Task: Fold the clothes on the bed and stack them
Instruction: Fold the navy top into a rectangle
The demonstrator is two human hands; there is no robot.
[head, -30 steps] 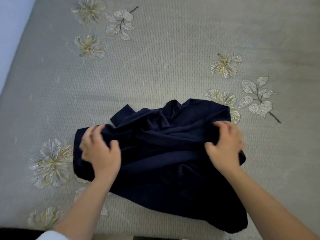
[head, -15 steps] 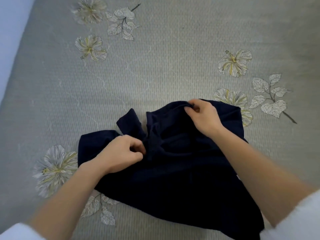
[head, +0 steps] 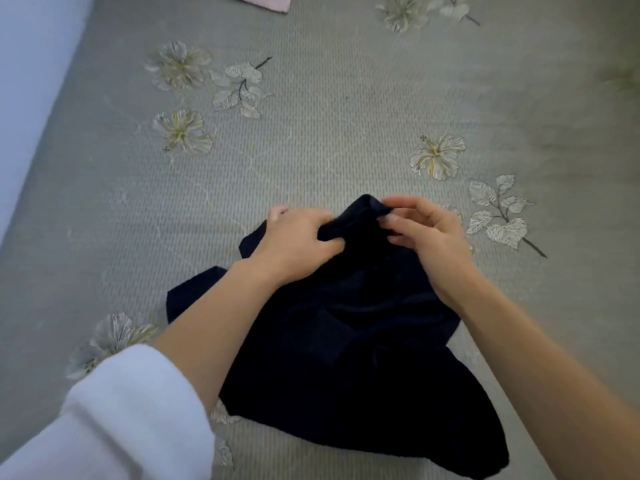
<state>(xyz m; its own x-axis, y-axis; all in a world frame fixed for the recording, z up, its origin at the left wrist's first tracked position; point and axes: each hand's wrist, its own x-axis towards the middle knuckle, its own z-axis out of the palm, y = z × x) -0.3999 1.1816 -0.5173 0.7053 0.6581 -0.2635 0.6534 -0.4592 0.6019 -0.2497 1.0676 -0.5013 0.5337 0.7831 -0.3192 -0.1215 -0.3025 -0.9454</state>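
A dark navy garment (head: pixel 353 344) lies crumpled on the grey bed cover (head: pixel 329 116), in the lower middle of the head view. My left hand (head: pixel 298 242) grips a fold near the garment's far edge, fingers curled into the cloth. My right hand (head: pixel 426 237) pinches the same raised far edge between thumb and fingertips, just to the right of the left hand. The two hands are close together. The near part of the garment spreads loose toward me.
The bed cover is grey with embroidered flowers (head: pixel 437 156) and leaves. A corner of pink cloth (head: pixel 266 1) shows at the top edge. A pale wall (head: pixel 27 81) borders the bed on the left.
Both hands have moved from the garment's sides toward its far edge and come together there. The far edge is now bunched and lifted. The view has tilted up, showing more bed.
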